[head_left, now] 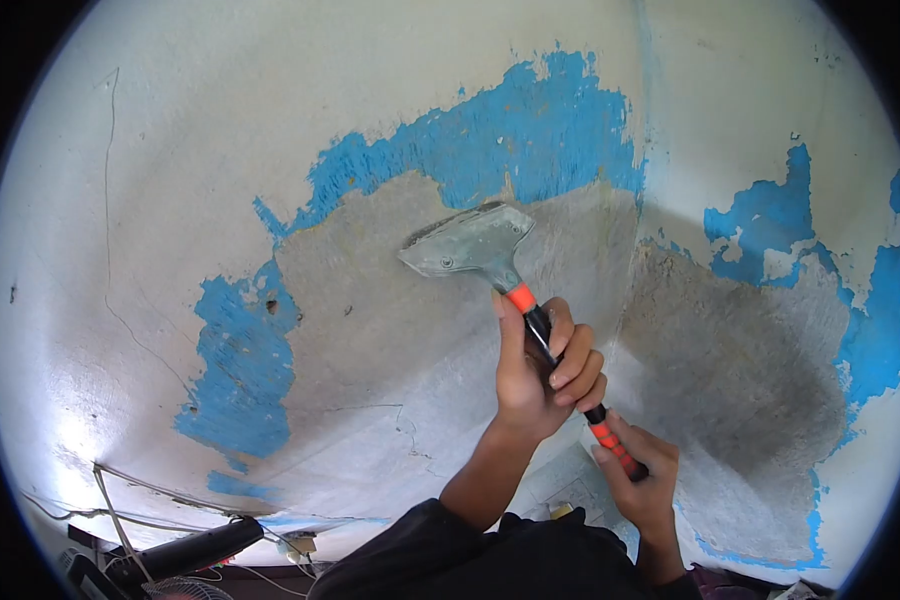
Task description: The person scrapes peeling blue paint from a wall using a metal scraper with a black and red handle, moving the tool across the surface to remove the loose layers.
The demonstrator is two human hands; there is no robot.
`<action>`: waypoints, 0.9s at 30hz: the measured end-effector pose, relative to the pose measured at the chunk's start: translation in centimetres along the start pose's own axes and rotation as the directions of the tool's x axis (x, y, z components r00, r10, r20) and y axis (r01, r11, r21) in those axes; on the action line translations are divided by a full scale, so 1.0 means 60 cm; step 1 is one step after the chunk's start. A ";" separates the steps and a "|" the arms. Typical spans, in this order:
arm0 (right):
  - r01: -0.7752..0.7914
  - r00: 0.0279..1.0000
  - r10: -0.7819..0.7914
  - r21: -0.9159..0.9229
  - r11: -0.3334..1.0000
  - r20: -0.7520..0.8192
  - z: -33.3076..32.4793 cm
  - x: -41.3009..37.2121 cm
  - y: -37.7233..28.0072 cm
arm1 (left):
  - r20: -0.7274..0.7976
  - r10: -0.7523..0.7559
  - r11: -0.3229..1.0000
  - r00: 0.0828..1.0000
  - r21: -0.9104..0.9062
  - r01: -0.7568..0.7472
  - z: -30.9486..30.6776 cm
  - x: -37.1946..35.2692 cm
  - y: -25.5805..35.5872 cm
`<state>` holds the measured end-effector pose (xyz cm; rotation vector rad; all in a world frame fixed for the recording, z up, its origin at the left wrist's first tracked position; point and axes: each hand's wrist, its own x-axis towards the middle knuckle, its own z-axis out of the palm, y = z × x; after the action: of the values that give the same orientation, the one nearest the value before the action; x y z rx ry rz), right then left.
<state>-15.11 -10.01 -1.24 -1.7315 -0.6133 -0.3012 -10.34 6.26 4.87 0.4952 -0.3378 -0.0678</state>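
A long-handled scraper with a wide grey metal head and a black and orange handle is held up against the wall. Its blade edge lies near the lower border of a blue paint patch, over bare grey plaster. My left hand is wrapped round the upper part of the handle, just below the head. Lower down, my right hand grips the orange-banded end of the handle.
A wall corner runs down right of the scraper. More blue paint shows at the left and right, amid whitish paint. At the lower left are cables, a dark tube-like object and a fan guard.
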 end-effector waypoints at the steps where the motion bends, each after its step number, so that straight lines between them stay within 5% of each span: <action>1: -0.018 1.000 0.018 0.008 1.000 0.005 -0.004 0.000 0.001 | 0.015 0.002 1.000 1.000 -0.002 -0.002 0.003 0.004 0.002; 27: -0.005 0.998 0.003 -0.027 1.000 -0.056 -0.006 -0.006 0.028 | -0.015 -0.039 0.999 0.999 0.009 0.039 -0.014 0.020 -0.024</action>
<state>-14.47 -10.72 -2.69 -1.7445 -0.5674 -0.3553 -8.91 5.22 3.81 0.5114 -0.3145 -0.1005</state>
